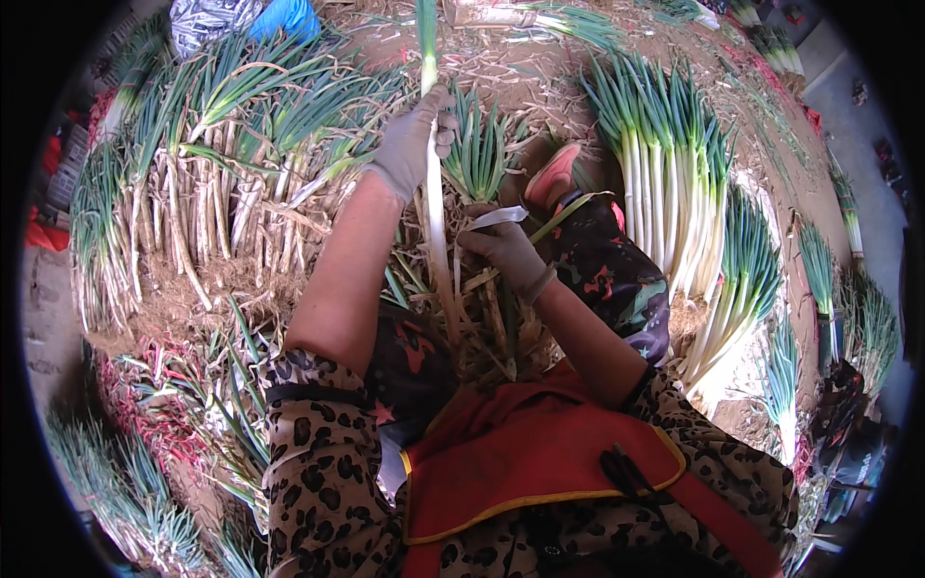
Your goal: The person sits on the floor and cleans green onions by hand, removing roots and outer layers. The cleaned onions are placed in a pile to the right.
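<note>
My left hand, in a thin grey-beige glove, is closed around the upper white shaft of a long green onion. The stalk stands nearly upright before me, its green leaves pointing away and its lower end near my lap. Lower and to the right, my gloved right hand pinches a whitish peeled strip between its fingers, just beside the stalk. A yellow-green leaf runs by that hand. Loose dry husks lie between my knees, below both hands.
Untrimmed green onions with brown roots lie piled at the left. Clean white ones are stacked at the right, beside my knee. A short clump of green leaves stands ahead. Husks litter the soil, and red ties lie at the lower left.
</note>
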